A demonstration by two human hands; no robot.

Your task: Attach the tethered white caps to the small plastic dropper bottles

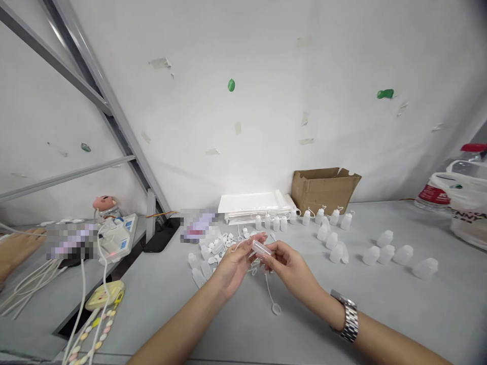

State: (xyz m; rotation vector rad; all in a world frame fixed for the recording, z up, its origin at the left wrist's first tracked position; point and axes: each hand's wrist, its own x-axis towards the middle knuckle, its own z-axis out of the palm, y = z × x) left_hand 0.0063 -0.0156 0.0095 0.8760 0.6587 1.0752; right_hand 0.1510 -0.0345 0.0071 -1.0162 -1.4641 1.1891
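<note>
Both my hands meet over the middle of the grey table. My right hand pinches a small clear plastic bottle held sideways. My left hand has its fingertips closed on the bottle's other end, where a thin white looped strap hangs down to the table. Just behind my hands lies a heap of small white bottles and caps. A silver watch sits on my right wrist.
Rows of small white bottles stand at the middle and right. A cardboard box and a stack of white bags rest against the wall. Cables, a charger and a yellow device lie left; a plastic bag far right.
</note>
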